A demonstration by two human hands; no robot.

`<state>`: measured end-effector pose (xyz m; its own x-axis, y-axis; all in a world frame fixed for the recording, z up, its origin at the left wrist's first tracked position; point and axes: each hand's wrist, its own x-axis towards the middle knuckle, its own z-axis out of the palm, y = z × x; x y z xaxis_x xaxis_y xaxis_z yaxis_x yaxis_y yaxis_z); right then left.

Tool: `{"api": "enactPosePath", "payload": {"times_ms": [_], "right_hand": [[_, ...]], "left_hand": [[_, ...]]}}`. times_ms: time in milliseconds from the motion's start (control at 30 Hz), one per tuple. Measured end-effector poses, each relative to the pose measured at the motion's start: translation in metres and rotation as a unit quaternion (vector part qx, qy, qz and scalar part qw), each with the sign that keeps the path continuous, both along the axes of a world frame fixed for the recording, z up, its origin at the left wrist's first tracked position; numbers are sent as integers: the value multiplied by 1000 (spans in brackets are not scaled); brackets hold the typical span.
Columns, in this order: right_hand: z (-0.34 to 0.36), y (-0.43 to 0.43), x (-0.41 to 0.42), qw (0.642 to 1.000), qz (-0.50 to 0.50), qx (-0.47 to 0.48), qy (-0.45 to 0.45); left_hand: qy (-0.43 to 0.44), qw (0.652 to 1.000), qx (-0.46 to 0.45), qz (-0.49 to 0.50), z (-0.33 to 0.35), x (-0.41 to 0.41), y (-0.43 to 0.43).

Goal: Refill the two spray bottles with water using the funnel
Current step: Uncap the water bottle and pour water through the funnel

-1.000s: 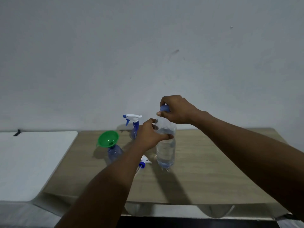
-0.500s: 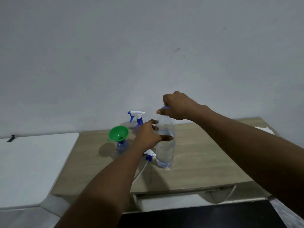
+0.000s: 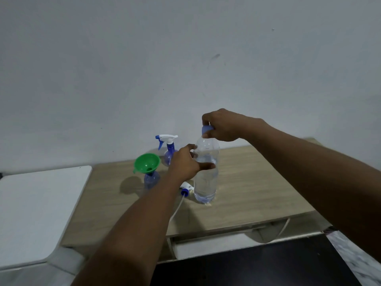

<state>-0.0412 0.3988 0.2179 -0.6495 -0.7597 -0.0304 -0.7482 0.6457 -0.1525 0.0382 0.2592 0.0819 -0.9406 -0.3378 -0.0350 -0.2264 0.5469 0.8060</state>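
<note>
A clear water bottle (image 3: 206, 182) stands upright on the wooden table (image 3: 257, 182), partly filled. My left hand (image 3: 185, 164) grips its upper body. My right hand (image 3: 222, 124) pinches its blue cap (image 3: 206, 130) at the top of the neck. To the left, a green funnel (image 3: 146, 162) sits in the mouth of an open blue spray bottle (image 3: 151, 179). Behind it stands a second blue spray bottle (image 3: 169, 153) with its white trigger head on. A loose spray head (image 3: 185, 188) with a white tube lies on the table beside the water bottle, partly hidden by my left forearm.
A white table (image 3: 41, 203) adjoins the wooden one on the left. A plain wall stands close behind both. Below the wooden table's front edge are a white drawer front (image 3: 216, 244) and a dark floor area.
The view has shifted, so the table sits higher and to the right. Both hands stay on the water bottle and its cap; the cap now shows more between my right fingers.
</note>
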Motion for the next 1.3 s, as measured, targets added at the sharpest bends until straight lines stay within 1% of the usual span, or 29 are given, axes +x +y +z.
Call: {"api": "enactPosePath", "payload": {"times_ms": [67, 100, 167, 233, 300, 400, 433, 500, 567, 667, 767, 867, 933, 1000, 1100, 1300], "right_hand": [[6, 3, 2, 999, 19, 8, -32], [6, 2, 3, 999, 12, 18, -31], [3, -2, 3, 999, -30, 36, 15], [-1, -5, 1, 997, -47, 28, 48], [2, -4, 3, 999, -28, 12, 21], [12, -1, 5, 999, 17, 27, -21], [15, -1, 6, 999, 16, 36, -30], [13, -2, 6, 998, -18, 42, -39], [8, -4, 5, 999, -38, 28, -21], [3, 0, 2, 999, -12, -33, 9], [9, 10, -1, 995, 10, -97, -26], [8, 25, -13, 973, -34, -219, -62], [-7, 36, -24, 963, -85, -245, -72], [-34, 46, -36, 964, -132, -214, -89], [-91, 56, -43, 968, -173, -130, -130], [-202, 72, -32, 964, -189, 10, -188]], "left_hand": [[0, 1000, -2, -2, 0, 1, 0], [1, 1000, -5, -3, 0, 1, 0], [1, 1000, -10, -6, 2, 2, 2], [-1, 1000, -17, -6, 3, 2, 2], [-8, 1000, -24, -8, 4, 2, 3], [-16, 999, -32, -14, 5, 4, 3], [-18, 999, -33, -14, 5, 4, 3], [-22, 999, -37, -13, 6, 3, 3], [-28, 999, -42, -12, 6, 3, 3], [-18, 999, -33, -11, 4, 2, 2], [-7, 1000, -12, -10, 3, 3, 0], [0, 1000, -11, -9, 1, 3, 0], [10, 1000, -9, -2, 0, 3, 0], [15, 1000, -4, 2, -1, 3, 0], [21, 1000, 16, 2, 0, 5, 1], [32, 999, 32, 13, -1, 8, 5]]}}
